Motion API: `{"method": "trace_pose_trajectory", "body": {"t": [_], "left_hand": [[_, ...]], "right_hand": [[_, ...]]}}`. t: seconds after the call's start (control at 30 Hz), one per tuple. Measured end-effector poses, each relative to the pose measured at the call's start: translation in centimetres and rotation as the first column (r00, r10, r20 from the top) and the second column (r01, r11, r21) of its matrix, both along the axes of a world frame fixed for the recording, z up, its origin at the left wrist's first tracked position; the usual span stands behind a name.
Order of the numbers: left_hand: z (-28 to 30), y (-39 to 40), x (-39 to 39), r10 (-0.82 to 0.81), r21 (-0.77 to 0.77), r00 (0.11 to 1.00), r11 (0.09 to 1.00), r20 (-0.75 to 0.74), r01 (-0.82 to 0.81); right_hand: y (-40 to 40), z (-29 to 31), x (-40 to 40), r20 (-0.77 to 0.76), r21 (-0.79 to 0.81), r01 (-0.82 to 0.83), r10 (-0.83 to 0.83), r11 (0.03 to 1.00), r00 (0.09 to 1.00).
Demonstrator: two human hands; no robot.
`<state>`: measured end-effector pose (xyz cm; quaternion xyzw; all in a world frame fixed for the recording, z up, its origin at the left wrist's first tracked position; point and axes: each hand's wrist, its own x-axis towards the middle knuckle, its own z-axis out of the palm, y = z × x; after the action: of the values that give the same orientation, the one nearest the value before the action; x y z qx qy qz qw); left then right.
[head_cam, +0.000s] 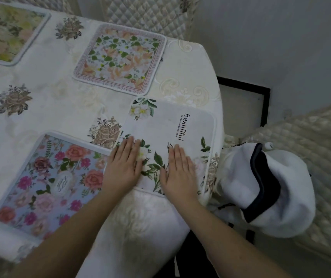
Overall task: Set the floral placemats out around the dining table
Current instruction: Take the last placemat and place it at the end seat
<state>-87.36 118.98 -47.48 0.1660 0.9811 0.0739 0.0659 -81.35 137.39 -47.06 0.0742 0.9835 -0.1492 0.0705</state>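
- While both hands are lying flat with straight fingers, the left hand [123, 167] and right hand [177, 173] are pressing side by side on the white "Beautiful" placemat [182, 125] — gripping nothing.
- That placemat is sitting at the desk's [46, 101] near right corner, directly under both palms.
- Just left of the left hand, the blue rose placemat [46, 183] is lying flat.
- Farther off, the peach-flower placemat [120, 59] and a pale green placemat [8, 31] are resting — well apart from the hands.
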Motion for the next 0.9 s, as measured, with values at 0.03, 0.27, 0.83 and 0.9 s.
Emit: {"method": "trace_pose_trajectory", "body": {"t": [0.03, 0.27, 0.83, 0.9], "left_hand": [[0.1, -0.9, 0.0, -0.002, -0.007, 1.000, 1.000, 0.013, 0.002], [1.1, -3.9, 0.2, 0.082, -0.035, 0.995, 0.996, 0.060, -0.080], [12.7, 7.3, 5.2, -0.326, -0.055, 0.945, 0.944, 0.003, 0.326], [13.1, 8.0, 5.7, -0.339, -0.039, 0.941, 0.940, -0.013, 0.338]], "right_hand": [[0.6, 0.0, 0.3, 0.003, 0.011, -0.005, 0.005, 1.000, 1.000], [4.2, 0.3, 2.3, 0.068, 0.040, 0.077, -0.080, 0.996, 0.994], [8.4, 12.5, 9.1, 0.169, -0.015, 0.103, -0.099, 0.995, 0.981], [8.2, 12.9, 10.6, 0.143, -0.012, 0.135, -0.132, 0.991, 0.981]]}}
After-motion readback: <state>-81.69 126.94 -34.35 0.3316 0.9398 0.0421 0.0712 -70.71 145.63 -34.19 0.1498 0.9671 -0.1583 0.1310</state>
